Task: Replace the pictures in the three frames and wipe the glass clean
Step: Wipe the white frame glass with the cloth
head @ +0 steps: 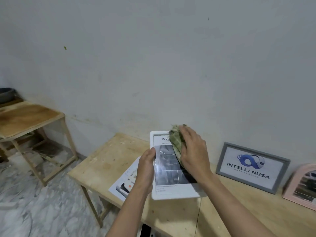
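Note:
A white picture frame (pixel 168 194) with a car picture behind its glass is held tilted above the wooden table (pixel 106 161). My left hand (pixel 146 170) grips its left edge. My right hand (pixel 193 151) presses a crumpled green cloth (pixel 176 140) against the upper right of the glass. A grey frame (pixel 253 166) showing an "INTELLI NUSA" logo leans on the wall to the right. A pink arched frame (pixel 301 187) stands at the far right edge, partly cut off. Loose printed pictures (pixel 124 182) lie on the table under my left forearm.
A second, smaller wooden table (pixel 25 117) stands at the left by the wall, with a dark round object (pixel 6 94) behind it. Marble-patterned floor (pixel 42 211) lies between the tables. A dark object (pixel 145 230) shows below the table's front edge.

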Demonstrator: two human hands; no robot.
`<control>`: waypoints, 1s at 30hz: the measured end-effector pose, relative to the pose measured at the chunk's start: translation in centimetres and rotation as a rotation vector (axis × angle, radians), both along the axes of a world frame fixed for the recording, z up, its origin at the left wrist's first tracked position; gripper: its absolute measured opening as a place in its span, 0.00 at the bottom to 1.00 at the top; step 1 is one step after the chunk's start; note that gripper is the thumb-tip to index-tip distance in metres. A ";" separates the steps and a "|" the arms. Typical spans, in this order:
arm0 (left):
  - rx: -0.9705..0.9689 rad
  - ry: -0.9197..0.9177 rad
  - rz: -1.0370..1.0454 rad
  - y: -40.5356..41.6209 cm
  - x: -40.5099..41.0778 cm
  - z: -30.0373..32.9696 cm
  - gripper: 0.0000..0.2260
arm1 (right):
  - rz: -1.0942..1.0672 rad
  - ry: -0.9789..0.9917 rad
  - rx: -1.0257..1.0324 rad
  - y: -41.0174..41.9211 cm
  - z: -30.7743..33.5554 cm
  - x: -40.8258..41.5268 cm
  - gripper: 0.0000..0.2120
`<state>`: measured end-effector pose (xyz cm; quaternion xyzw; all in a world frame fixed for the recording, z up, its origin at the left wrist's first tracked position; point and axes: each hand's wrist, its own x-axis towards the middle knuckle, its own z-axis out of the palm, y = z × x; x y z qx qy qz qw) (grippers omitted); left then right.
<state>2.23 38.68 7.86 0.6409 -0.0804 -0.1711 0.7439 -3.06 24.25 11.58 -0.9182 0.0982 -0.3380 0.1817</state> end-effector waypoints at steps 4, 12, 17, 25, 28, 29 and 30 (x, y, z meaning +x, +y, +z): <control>-0.033 0.002 0.044 -0.2 -0.7 0.6 0.13 | -0.050 0.257 -0.056 0.6 -4.0 -0.4 0.31; -0.176 0.007 0.042 -1.0 -0.4 2.0 0.11 | 0.263 0.020 0.071 2.8 -2.5 0.7 0.22; -0.247 0.122 0.062 0.4 1.1 1.6 0.12 | 0.518 0.062 0.020 3.5 -4.3 -1.4 0.22; -0.009 -0.041 0.082 1.8 1.9 1.5 0.13 | 0.730 0.252 0.103 1.6 -4.5 -5.1 0.24; -0.008 -0.103 0.028 1.1 2.1 1.8 0.13 | 0.450 -0.042 0.236 -1.3 0.3 -2.1 0.24; -0.015 -0.119 -0.008 0.7 1.8 2.0 0.13 | 0.340 -0.104 0.222 -2.0 1.8 -0.8 0.26; -0.032 -0.134 -0.030 0.1 1.4 2.3 0.13 | 0.282 -0.126 0.187 -2.2 2.8 0.6 0.27</control>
